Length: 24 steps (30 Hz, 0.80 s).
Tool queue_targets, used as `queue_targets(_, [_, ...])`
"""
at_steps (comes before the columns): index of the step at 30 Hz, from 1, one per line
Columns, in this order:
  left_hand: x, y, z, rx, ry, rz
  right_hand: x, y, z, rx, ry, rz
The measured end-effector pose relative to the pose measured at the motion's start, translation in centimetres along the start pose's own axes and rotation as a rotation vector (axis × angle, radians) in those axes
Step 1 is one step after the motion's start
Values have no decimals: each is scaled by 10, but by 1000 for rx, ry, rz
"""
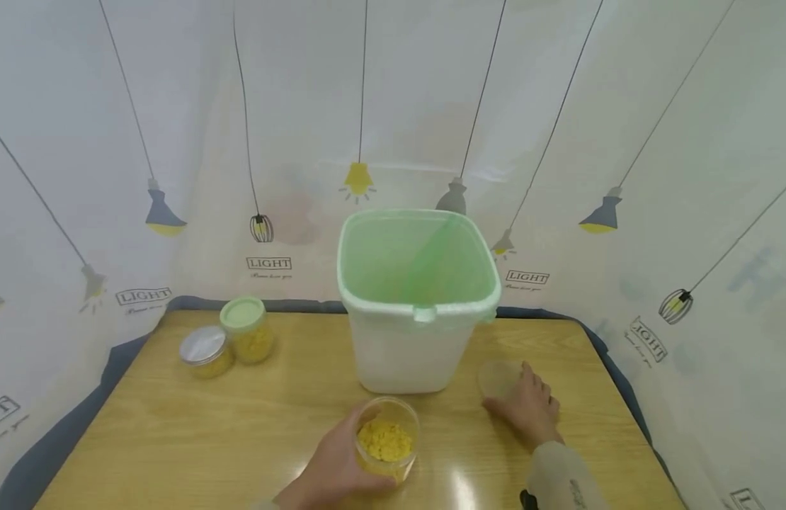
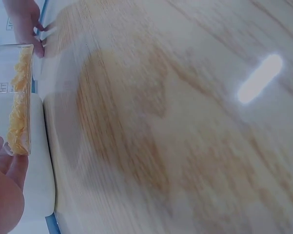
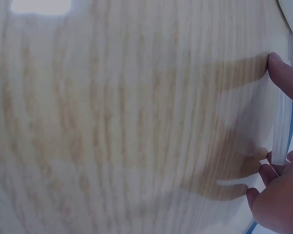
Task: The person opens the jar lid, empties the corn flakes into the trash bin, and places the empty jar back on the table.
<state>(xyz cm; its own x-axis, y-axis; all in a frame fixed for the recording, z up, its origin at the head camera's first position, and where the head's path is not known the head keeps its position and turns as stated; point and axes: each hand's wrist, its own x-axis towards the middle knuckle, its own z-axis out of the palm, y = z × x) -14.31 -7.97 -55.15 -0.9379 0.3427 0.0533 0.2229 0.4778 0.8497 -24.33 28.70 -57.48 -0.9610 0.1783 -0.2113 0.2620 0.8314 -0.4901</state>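
My left hand point(image 1: 342, 457) grips a clear round jar point(image 1: 406, 467) by its left side. The jar has no lid on it, and yellow crumbly pieces point(image 1: 385, 439) lie inside. In the left wrist view the jar point(image 2: 22, 97) appears a little above the table, with its shadow below. Further right, my right hand point(image 1: 527, 404) holds a round translucent lid point(image 1: 497, 379) by its edge, low over the table. The right wrist view shows this lid point(image 3: 281, 126) edge-on between thumb and fingers; whether it touches the wood I cannot tell.
A large white bin point(image 1: 406, 354) with a pale green rim stands open beyond the hands. At the back left are a silver-lidded jar point(image 1: 204, 347) and a green-lidded jar point(image 1: 245, 326), both with yellow contents. A printed cloth point(image 1: 304, 106) hangs around the wooden table point(image 1: 240, 425).
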Motion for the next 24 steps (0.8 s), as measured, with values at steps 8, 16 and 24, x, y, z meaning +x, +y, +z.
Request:
queue_targets(8, [0, 5, -2, 29, 11, 4, -1, -6, -3, 0, -10, -15])
queue_targets(16, [3, 6, -3, 35, 20, 11, -3, -7, -4, 22, 1, -39])
queue_targets(24, [3, 8, -5, 41, 24, 13, -9, -9, -11, -3, -8, -55])
